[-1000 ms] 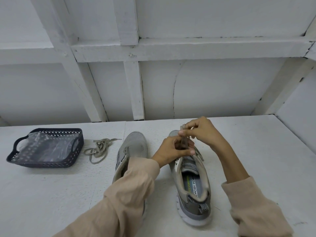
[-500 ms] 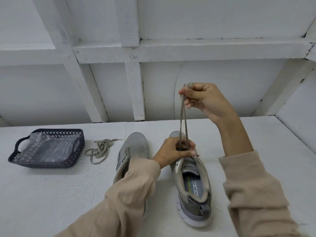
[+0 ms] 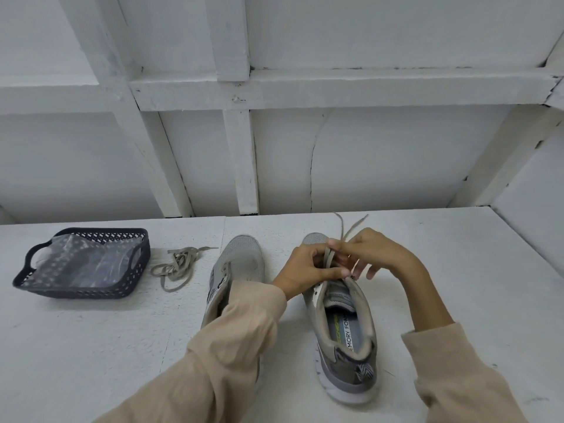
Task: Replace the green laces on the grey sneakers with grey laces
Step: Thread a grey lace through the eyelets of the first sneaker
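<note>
Farthest to the left of the right sneaker (image 3: 345, 331), well apart from it, a dark perforated basket (image 3: 76, 293) with handle cut-outs sits on the white tabletop (image 3: 91, 346), with a crumpled clear plastic bag (image 3: 82, 261) in it. Nearer the right sneaker, though also well to its left, a loose lace (image 3: 177, 265) lies in a tangled heap, dull grey-beige in this light. Just left of the right sneaker stands the left sneaker (image 3: 241, 257), toe pointing the same way, away from the person; its rear half is hidden under a beige sleeve (image 3: 232, 346). The left hand (image 3: 305, 270) reaches across to the right sneaker's lacing area, just ahead of the tongue, its grip narrow – fingers curled and thumb stretched out, closing round a lace (image 3: 328, 257) that rises from the shoe. The right sneaker itself rests flat on its sole, its opening facing up and a printed insole showing inside. Above its front part the right hand (image 3: 378, 254) holds the same lace in a fingertip pinch, lower fingers spread loose, and the two free ends of the lace stick up past the fingers – beyond the sneaker's toe.
</note>
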A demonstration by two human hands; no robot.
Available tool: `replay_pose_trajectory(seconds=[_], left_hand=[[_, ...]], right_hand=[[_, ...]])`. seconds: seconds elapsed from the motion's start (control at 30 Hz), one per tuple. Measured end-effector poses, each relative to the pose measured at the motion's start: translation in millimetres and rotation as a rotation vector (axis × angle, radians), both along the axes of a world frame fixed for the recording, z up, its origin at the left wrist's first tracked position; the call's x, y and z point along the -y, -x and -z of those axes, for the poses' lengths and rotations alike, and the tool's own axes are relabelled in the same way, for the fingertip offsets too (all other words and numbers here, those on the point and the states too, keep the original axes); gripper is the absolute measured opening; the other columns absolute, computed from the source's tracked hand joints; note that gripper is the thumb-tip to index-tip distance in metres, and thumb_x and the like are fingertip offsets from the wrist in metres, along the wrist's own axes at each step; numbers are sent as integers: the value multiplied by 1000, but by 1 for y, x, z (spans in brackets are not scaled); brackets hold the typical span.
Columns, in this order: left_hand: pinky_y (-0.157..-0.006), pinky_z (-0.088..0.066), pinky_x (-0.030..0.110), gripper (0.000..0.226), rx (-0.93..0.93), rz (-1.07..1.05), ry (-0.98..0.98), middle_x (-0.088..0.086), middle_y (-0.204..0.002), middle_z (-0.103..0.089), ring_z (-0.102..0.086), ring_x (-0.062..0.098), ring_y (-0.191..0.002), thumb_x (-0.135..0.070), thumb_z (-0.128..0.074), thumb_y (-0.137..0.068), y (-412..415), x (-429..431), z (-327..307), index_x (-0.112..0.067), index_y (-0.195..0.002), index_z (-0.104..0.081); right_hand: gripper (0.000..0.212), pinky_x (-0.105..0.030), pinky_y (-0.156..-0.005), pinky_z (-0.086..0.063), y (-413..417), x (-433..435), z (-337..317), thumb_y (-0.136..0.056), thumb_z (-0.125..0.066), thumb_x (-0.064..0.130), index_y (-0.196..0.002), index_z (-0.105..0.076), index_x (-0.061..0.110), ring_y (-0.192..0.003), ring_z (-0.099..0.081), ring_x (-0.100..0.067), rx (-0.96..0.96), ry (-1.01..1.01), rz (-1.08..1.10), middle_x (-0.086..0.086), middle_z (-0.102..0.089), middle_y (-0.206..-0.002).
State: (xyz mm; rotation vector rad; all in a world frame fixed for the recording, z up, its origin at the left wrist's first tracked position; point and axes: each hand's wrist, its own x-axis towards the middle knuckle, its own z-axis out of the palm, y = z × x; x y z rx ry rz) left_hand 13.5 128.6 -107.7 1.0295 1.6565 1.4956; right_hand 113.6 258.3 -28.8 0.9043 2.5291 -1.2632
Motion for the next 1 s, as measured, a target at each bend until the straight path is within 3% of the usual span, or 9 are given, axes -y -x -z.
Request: replay_pose_trajectory(seconds=[0.13, 0.27, 0.33, 0.4, 0.5, 0.7, 0.77, 0.87, 1.0], left_hand=[[-79, -53, 23, 25, -24, -10, 3, -7, -80, -73, -67, 6, -77, -14, -84, -73, 0, 2, -2, -13, -96, -73], [-87, -53, 28, 22, -30, 5, -16, -8, -84, -74, -69, 10, -84, -11, -83, -75, -3, 4, -4, -24, -88, -72], [-89, -54, 31, 21, -44, 4, -8, -8, -82, -74, -70, 12, -85, -9, -81, -76, -3, 4, -5, -24, -87, -72], [-90, -55, 36, 20, -72, 4, 1, -7, -83, -73, -70, 14, -86, -12, -82, -76, -3, 4, -6, -26, -86, -71], [-90, -55, 38, 19, -92, -4, 4, -3, -86, -73, -69, 14, -86, -15, -83, -76, -3, 4, -7, -27, -84, -71], [-92, -54, 34, 23, -97, 5, -7, -4, -88, -73, -70, 13, -88, -13, -83, -75, -4, 5, -10, -27, -89, -70], [-91, -55, 38, 25, -141, -22, -20, 2, -95, -72, -70, 19, -91, -17, -84, -73, -3, 4, -9, -25, -93, -71], [-86, -55, 43, 30, -154, -33, 16, 10, -98, -71, -68, 27, -92, -23, -84, -73, -1, 3, -8, -21, -100, -71], [-94, -53, 36, 33, -138, -16, 46, -5, -97, -71, -68, 15, -97, -24, -85, -72, 0, 2, -6, -20, -102, -72]], right_hand=[[44, -24, -58, -47, 0, 5, 6, -84, -65, 52, -87, -76, 9, -77, -67, -15, -146, 6, 22, -7, -73, -83], [17, -10, -54, -38, 1, 12, 3, -78, -79, 26, -84, -77, 10, -57, -53, 5, -419, 17, 62, -2, -71, -78], [12, -10, -55, -38, 1, 14, -1, -76, -81, 20, -80, -76, 9, -54, -50, 4, -485, 16, 81, 8, -66, -70], [9, -14, -53, -39, 1, 17, -9, -77, -79, 16, -77, -76, 8, -56, -49, -1, -512, 61, 39, 7, -64, -63], [9, -20, -49, -39, -2, 23, -24, -80, -75, 8, -78, -74, 0, -58, -53, -10, -541, 138, -54, -13, -65, -66], [6, -20, -48, -41, 7, 22, -48, -79, -74, 6, -77, -73, 0, -53, -52, -15, -610, 246, -36, -9, -63, -59], [7, -20, -48, -41, 9, 25, -48, -80, -73, 5, -77, -73, -1, -51, -52, -13, -609, 279, -32, -4, -62, -57], [10, -22, -48, -41, 11, 29, -50, -80, -72, 5, -79, -71, -5, -48, -51, -14, -630, 339, -18, -11, -61, -62], [19, -22, -49, -42, 14, 30, -53, -83, -69, 4, -85, -66, -15, -46, -52, -14, -639, 379, -7, 0, -62, -53]])
